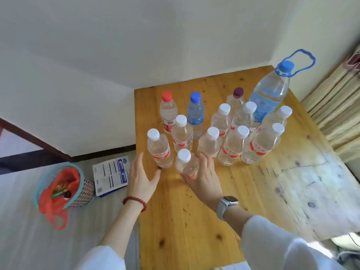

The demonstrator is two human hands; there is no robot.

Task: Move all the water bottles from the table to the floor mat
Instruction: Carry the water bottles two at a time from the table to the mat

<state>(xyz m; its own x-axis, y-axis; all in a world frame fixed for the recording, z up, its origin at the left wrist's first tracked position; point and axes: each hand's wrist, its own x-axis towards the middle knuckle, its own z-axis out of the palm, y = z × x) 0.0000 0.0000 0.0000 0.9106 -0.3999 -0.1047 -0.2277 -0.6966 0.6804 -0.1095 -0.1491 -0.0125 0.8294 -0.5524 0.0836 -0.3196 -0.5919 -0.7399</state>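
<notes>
Right hand (202, 172) wraps the nearest white-capped bottle (186, 162) around its lower body, fingers curled behind it and thumb side toward the camera. This bottle tilts slightly toward the person; whether its base has left the table (194, 221) cannot be told. Left hand (142, 176) is spread open, grasping nothing, with its fingertips just beside the next white-capped bottle (158, 149) at the table's left edge.

Status: the task is at its opening pick. All bottles in view stand on the wooden table, grouped at the far half. Count in view: 9 small white-capped bottles, 1 red-capped bottle (168, 112), 1 blue-capped bottle (195, 114), 1 purple-capped bottle (236, 98), and 1 large jug (270, 92) with a blue carry handle. No bottle is on the floor.

Next move, judged from this layout:
1. Close the left hand around the bottle beside it.
2. Lift both bottles straight up, so that the neighbours standing close behind are not knocked over.
3. Carry them left and down, off the table edge.

The floor on the left holds a mesh basket (64, 190) and a printed packet (112, 176); the placement spot must avoid both. The mat itself cannot be identified with certainty.
</notes>
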